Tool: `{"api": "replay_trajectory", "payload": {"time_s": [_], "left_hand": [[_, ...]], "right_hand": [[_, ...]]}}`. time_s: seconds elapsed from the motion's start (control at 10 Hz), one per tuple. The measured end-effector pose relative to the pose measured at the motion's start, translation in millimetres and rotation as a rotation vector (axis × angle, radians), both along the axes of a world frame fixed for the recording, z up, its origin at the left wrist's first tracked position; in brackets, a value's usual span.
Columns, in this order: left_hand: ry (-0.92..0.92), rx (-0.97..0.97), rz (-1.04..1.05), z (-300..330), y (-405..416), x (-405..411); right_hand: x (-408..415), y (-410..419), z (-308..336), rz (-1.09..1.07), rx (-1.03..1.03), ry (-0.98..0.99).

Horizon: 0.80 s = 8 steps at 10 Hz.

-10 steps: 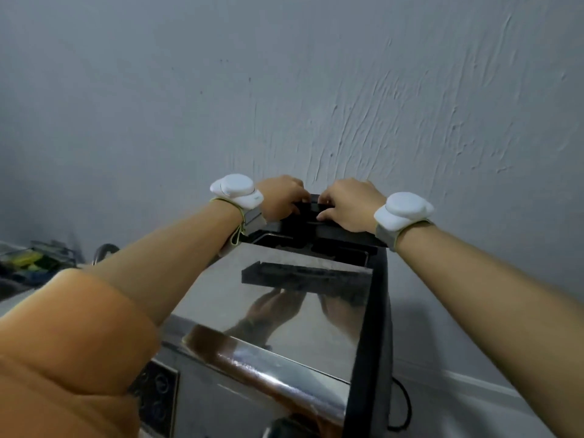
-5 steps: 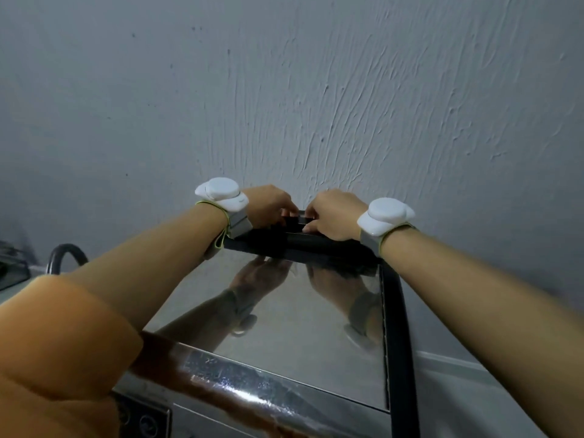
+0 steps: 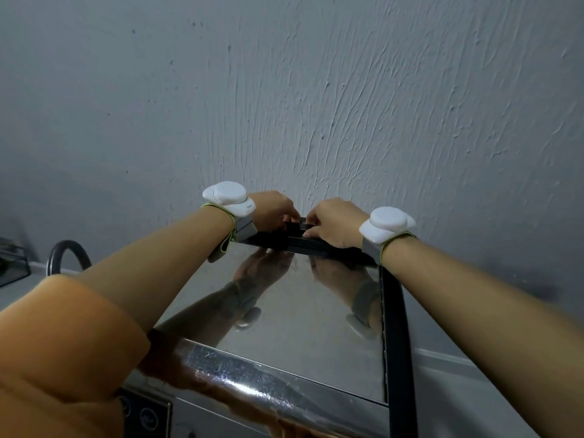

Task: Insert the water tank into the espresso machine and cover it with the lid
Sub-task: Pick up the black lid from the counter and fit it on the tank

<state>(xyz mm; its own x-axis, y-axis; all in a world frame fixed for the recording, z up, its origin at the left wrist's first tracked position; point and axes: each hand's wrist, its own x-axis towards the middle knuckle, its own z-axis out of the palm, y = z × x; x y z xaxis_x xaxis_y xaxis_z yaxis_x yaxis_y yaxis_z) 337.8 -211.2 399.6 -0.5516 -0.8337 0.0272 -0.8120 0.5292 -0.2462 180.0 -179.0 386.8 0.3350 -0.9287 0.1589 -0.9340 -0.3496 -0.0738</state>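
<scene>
Black lid [image 3: 303, 240] sat at the machine's [image 3: 294, 311] rear, both hands [image 3: 275, 211] [image 3: 335, 221] clamped on it; pressing evenly at both ends should seat it flat.

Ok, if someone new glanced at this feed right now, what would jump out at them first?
Probably the two bare hands, left hand and right hand, meeting on the flat black plastic lid at the far rear edge of the machine, against the grey textured wall. Next, the shiny stainless-steel top of the espresso machine in the centre, mirroring both forearms. Each wrist carries a white rounded wrist-worn device.
</scene>
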Motion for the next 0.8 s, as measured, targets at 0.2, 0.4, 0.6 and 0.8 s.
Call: {"api": "replay_trajectory", "payload": {"time_s": [0.2, 0.4, 0.6, 0.8], "left_hand": [[-0.002, -0.015, 0.003, -3.2, 3.5, -2.6], [0.002, -0.014, 0.001, -3.7, 5.2, -2.7], [0.042, 0.046, 0.074, -3.3, 1.4, -6.9], [0.193, 0.103, 0.039, 9.8, 12.1, -36.7]], "right_hand": [[-0.7, -0.4, -2.9, 0.002, -0.011, -0.013], [-2.2, -4.1, -4.1, 0.011, -0.025, -0.021], [-8.4, 4.6, -1.9, 0.094, -0.05, -0.036], [-64.8, 27.5, 14.9, 0.115, -0.194, -0.258]]}}
